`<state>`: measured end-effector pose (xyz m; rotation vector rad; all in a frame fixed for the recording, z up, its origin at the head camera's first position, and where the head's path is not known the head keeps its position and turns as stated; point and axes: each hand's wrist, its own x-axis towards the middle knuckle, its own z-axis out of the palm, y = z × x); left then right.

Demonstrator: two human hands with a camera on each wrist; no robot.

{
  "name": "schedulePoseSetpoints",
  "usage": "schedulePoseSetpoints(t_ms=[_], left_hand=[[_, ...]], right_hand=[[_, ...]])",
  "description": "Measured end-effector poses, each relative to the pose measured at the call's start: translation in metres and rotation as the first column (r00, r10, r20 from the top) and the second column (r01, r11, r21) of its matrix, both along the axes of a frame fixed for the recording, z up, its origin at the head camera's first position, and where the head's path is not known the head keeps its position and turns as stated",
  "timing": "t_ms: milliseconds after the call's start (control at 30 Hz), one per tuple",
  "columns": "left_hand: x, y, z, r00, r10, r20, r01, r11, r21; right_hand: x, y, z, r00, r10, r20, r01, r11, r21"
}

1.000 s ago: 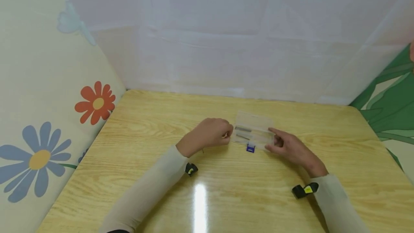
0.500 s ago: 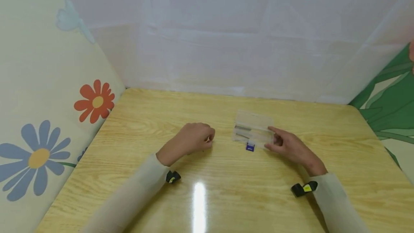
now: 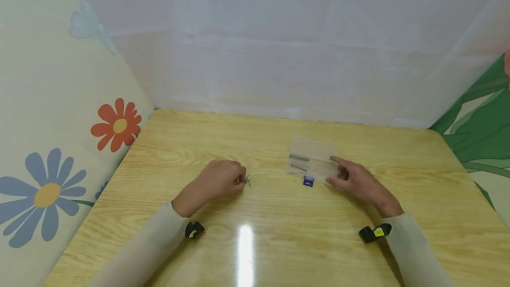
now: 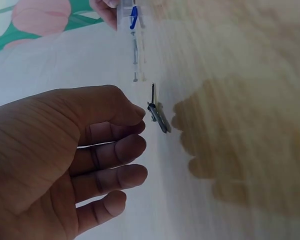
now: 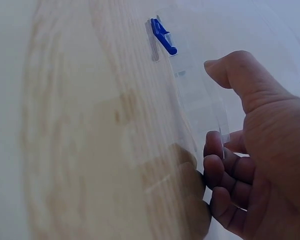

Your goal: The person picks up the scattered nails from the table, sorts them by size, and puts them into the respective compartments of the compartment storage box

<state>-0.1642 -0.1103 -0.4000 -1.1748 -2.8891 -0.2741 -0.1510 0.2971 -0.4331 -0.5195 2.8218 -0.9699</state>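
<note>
On the table, a small pile of thin dark nails (image 3: 248, 180) lies just beyond the fingertips of my left hand (image 3: 215, 185). In the left wrist view those nails (image 4: 156, 112) sit beside the thumb tip, and the fingers are loosely bent with nothing visible between them. My right hand (image 3: 358, 183) holds the right end of a clear plastic box (image 3: 314, 147), thumb at the near side and a finger at the far side. The box's lid is raised. Long metal pieces (image 3: 299, 158) lie in its left compartments, and a blue latch (image 3: 308, 181) hangs at its front.
The box rests on a wood-grain table (image 3: 287, 234). A pale cloth wall (image 3: 279, 56) stands behind the table, with flower-patterned panels (image 3: 48, 101) at the sides. Black camera straps (image 3: 374, 233) sit on both wrists.
My left hand has moved left and toward me, away from the box, to beside the nails, which now show past its fingertips. The right hand and the box stay in place.
</note>
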Motion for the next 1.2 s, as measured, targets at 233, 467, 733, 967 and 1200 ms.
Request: schedulePoseSetpoints(t_ms=[233,467,733,967,1200], left_hand=[[0.010,-0.006,-0.002,1.000,0.009,-0.018,-0.008,1.000,0.026],[0.014,-0.008,-0.004,0.999,0.040,-0.002,-0.039,0.999,0.017],[0.014,-0.008,-0.006,0.999,0.048,0.008,-0.049,0.999,0.006],[0.015,-0.007,-0.006,0.998,0.052,0.024,-0.052,0.999,0.001],[0.013,-0.009,-0.008,1.000,0.015,-0.002,-0.015,1.000,0.005]], right_hand=[[-0.001,0.000,-0.001,1.000,0.000,0.002,0.000,1.000,0.007],[0.000,0.000,-0.001,1.000,0.005,0.007,-0.005,1.000,-0.001],[0.000,0.001,0.000,1.000,0.003,0.014,-0.003,1.000,-0.005],[0.001,0.001,0.000,1.000,0.002,0.010,-0.002,1.000,-0.006],[0.001,0.000,-0.001,1.000,0.003,0.004,-0.003,1.000,-0.003]])
